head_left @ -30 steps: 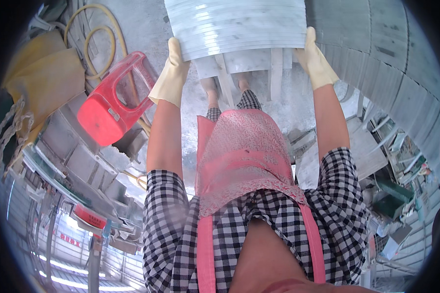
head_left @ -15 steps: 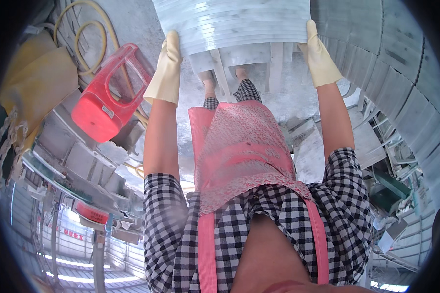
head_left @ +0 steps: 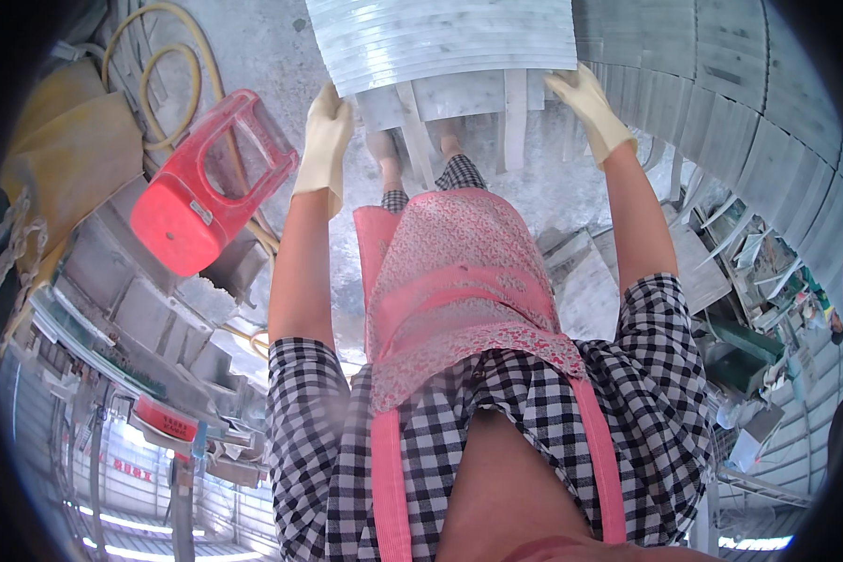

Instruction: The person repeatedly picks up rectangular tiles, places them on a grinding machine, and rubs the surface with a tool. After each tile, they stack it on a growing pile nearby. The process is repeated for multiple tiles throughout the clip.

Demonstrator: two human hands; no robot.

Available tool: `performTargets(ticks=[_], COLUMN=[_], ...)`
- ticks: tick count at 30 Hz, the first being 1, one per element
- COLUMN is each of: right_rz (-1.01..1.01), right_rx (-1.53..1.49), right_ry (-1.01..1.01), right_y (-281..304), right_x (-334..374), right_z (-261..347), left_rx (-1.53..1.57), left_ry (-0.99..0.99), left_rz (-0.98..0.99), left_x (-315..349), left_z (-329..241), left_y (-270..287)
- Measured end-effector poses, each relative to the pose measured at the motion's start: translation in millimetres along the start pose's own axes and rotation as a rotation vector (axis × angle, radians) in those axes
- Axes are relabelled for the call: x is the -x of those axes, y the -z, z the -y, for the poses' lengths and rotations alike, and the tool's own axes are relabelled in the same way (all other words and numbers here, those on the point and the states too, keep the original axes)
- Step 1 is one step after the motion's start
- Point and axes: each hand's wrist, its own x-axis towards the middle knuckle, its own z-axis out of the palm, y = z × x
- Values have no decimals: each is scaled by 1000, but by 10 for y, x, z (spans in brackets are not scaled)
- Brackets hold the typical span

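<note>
A stack of pale grey-white, streaked stone slabs (head_left: pixel 445 42) lies in front of me, its layered near edge facing me. Both hands wear cream rubber gloves. My left hand (head_left: pixel 326 124) is curled at the near left corner of the stack, its fingertips partly hidden there. At the near right corner, my right hand (head_left: pixel 585 101) has its fingers bent in against the edge, closed on the slabs. Pale supports (head_left: pixel 515 122) show beneath the stack, near my feet. A wet-spotted pink apron (head_left: pixel 459 272) hangs over my checked clothes.
A red plastic stool (head_left: pixel 183 220) lies tipped over at my left, beside a coiled yellow hose (head_left: pixel 199 70) and a yellowish sheet (head_left: pixel 70 159). Rows of grey slabs (head_left: pixel 731 89) stand along the right. Boards and metal frames (head_left: pixel 735 244) clutter the lower right.
Both hands have slid from the stack's sides toward me, to its near corners. My right hand has turned inward, its fingers now at the front edge. The view has shifted slightly.
</note>
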Motion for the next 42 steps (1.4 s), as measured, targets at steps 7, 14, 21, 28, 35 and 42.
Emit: performTargets(ticks=[7, 14, 21, 28, 35, 42], right_rz=[-100, -164, -319, -147, 18, -138], right_rx=[404, 297, 244, 648, 700, 771], right_ry=[-44, 176, 300, -83, -255, -167], right_y=[-96, -93, 90, -127, -252, -235], right_x=[144, 416, 587, 529, 200, 75], right_z=[415, 436, 750, 428, -23, -58], left_rx=[-205, -122, -159, -622, -838, -870], left_ry=[141, 156, -37, 132, 263, 268], left_rz=[11, -1, -57, 1, 249, 209], left_x=[9, 486, 655, 449, 5, 64], left_z=[-401, -847, -1315, -741, -124, -141], left_y=[-33, 115, 303, 248, -110, -236])
